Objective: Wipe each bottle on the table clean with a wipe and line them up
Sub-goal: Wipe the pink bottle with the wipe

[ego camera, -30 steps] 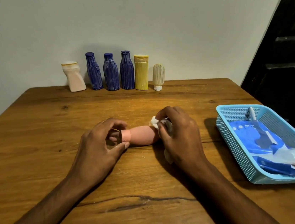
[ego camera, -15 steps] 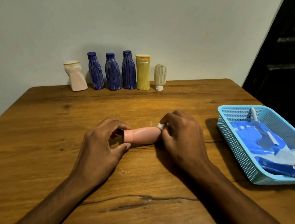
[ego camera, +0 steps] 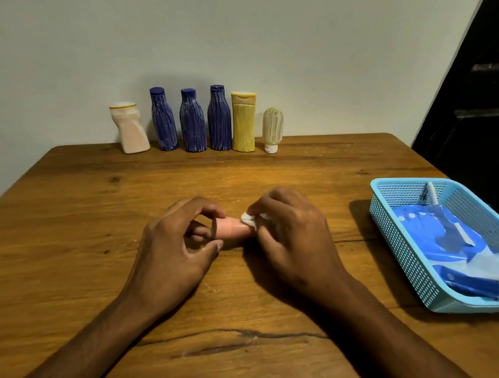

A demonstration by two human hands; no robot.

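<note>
While my left hand point(ego camera: 168, 255) is pinching the cap end of the small peach plastic bottle point(ego camera: 233, 230) between thumb and fingers, my right hand point(ego camera: 291, 234) is clamping the crumpled white wipe point(ego camera: 249, 219) around the bottle's other end. That bottle is lying on its side on the brown wooden table point(ego camera: 60, 243), bridging the gap between my 2 hands. Judging by what is standing far beyond my fingertips, against the wall, I am nearing the end: 6 bottles are lining up there already, namely the pale pink squat bottle point(ego camera: 131, 131), the 3 dark blue ribbed bottles point(ego camera: 192, 123), the yellow flat-topped bottle point(ego camera: 244, 122) and the small cream bottle point(ego camera: 272, 129) resting on its white cap. Only this peach one seems to be awaiting a spot, probably beside the cream one. Off to the outside of my right hand, the light blue mesh basket point(ego camera: 406, 251) is holding the blue wipe pack point(ego camera: 442, 234).
</note>
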